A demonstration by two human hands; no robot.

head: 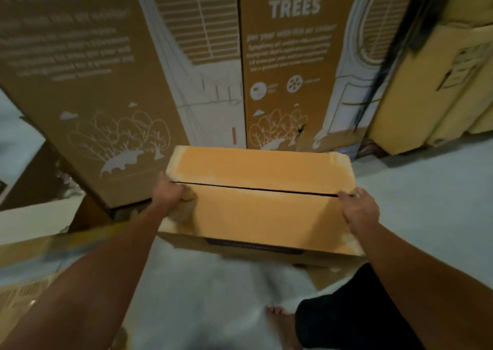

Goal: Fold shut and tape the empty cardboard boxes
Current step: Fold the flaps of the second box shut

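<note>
**Ana:** Head view first: how does each grip sit on the plain brown cardboard box (256,205)?

**Ben:** The left hand (170,194) curls its fingers round the left end of the seam, thumb side on top. The right hand (360,210) pinches the right end of the same seam with bent fingers. Both top flaps are folded down, and a thin dark gap runs between them from one hand to the other.

**Ana:** So the closing is done but no tape is on?

**Ben:** I see no fresh tape over that gap, and no tape roll either. My advice would be to press the two flaps level and draw the gap shut before any strip goes down, keeping the ends square.

**Ana:** Where does the box stand?

**Ben:** Whether it rests on the pale grey floor (426,202) or is held just above it, I cannot tell. Its far edge lies near the foot of two tall brown printed cartons (106,82), one marked "TREES". A yellowish stack of cartons (440,96) stands at the right; flattened cardboard (40,256) lies at the left. A bare foot (277,315) shows near the bottom edge.
</note>
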